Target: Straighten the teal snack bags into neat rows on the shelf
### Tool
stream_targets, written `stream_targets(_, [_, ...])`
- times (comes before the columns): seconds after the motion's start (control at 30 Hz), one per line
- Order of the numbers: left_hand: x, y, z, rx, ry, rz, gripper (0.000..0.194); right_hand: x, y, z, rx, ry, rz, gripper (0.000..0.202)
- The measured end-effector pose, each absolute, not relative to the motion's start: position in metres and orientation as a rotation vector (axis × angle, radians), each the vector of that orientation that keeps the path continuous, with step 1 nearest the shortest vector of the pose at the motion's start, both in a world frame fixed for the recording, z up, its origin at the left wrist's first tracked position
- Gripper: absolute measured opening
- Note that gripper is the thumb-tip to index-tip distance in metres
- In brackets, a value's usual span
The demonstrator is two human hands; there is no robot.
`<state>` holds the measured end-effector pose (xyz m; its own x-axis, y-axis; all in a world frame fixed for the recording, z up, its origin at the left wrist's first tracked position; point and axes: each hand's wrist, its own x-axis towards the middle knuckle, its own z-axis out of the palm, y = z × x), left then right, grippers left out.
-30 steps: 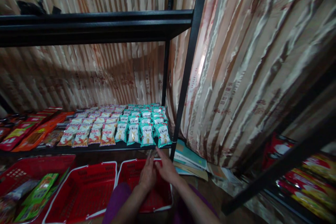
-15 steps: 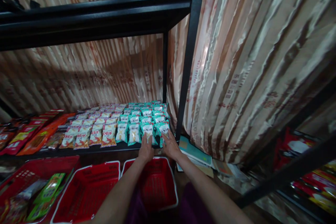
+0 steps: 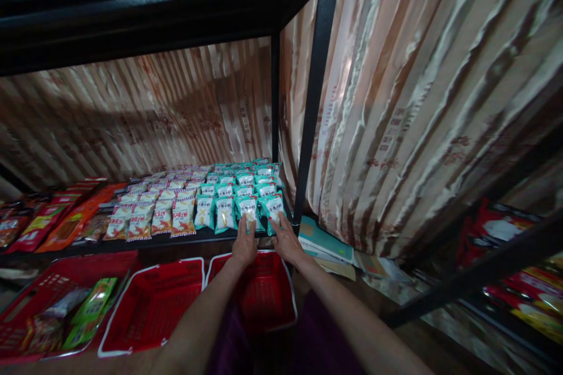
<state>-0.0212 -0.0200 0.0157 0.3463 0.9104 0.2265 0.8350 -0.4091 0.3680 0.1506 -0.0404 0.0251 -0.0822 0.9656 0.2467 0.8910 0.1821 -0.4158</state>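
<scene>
While both arms reach out toward 12 o'clock from where this person is, all the action's at the front edge of the low shelf (image 3: 202, 236). The left hand (image 3: 244, 244) is on the lower part of one teal packet (image 3: 247, 205), and the right hand (image 3: 288, 244) is on its right-hand neighbour (image 3: 274, 203), a shade past 12. From where I'm standing the fingers on both look stretched out and released, laid against the wrappers, not clenched round them. Can't see what the thumbs are doing underneath tbh.

My read: the step in hand is squaring up that front pair against the rows behind and the white packets (image 3: 162, 214) over at 11. If so, the next move calls for a light, even push from both sides. Those bags look puffy and slippery, so a hard shove would probably ruck up the row behind. Also watch the black post (image 3: 313, 105) at 1, since it's tight for the right hand, and the red basket (image 3: 266, 290) below, where a slipped packet could land.
</scene>
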Motion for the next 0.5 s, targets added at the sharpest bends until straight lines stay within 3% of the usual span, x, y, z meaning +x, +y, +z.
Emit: stream_targets(0.5, [-0.026,-0.016,0.002,2.486,1.555,0.596,0.079,0.158,-0.037,0.012,-1.714,-2.04,0.19,0.071])
